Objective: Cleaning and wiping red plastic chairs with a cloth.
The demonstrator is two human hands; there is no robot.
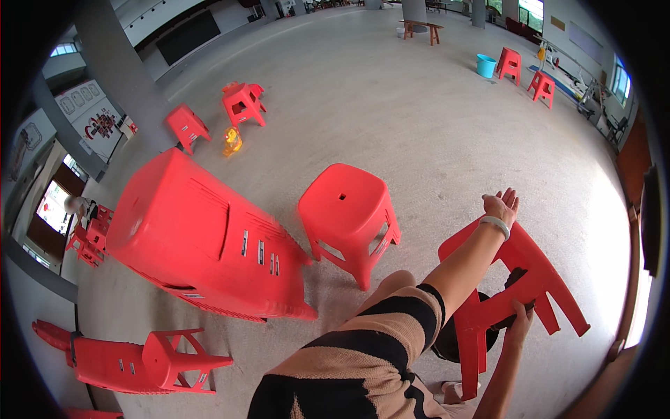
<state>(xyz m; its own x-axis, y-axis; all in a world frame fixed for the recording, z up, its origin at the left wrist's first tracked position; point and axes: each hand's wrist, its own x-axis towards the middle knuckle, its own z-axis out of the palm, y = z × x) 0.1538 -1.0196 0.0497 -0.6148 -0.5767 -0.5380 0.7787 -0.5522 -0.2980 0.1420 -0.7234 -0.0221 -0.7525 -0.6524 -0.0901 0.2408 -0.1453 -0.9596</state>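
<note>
A red plastic stool (551,274) is tipped on its side at my right, its legs pointing toward me and rightward. My left arm reaches across it. My left hand (501,207), with a pale bracelet at the wrist, is beyond the seat edge, palm up and fingers spread, holding nothing. Lower down, my right hand (520,322) is closed at the stool's leg frame. Something dark beside those fingers shows through the stool's openings; I cannot make out what it is. Below the stool sits a round black object (448,343), partly hidden.
A tall nested stack of red stools (209,244) leans at left, beside one upright stool (345,199). Another stack (115,364) lies lower left. Farther off are more stools, a yellow bag (232,141), a blue bucket (486,65), a wooden bench (421,26) and a person (82,208).
</note>
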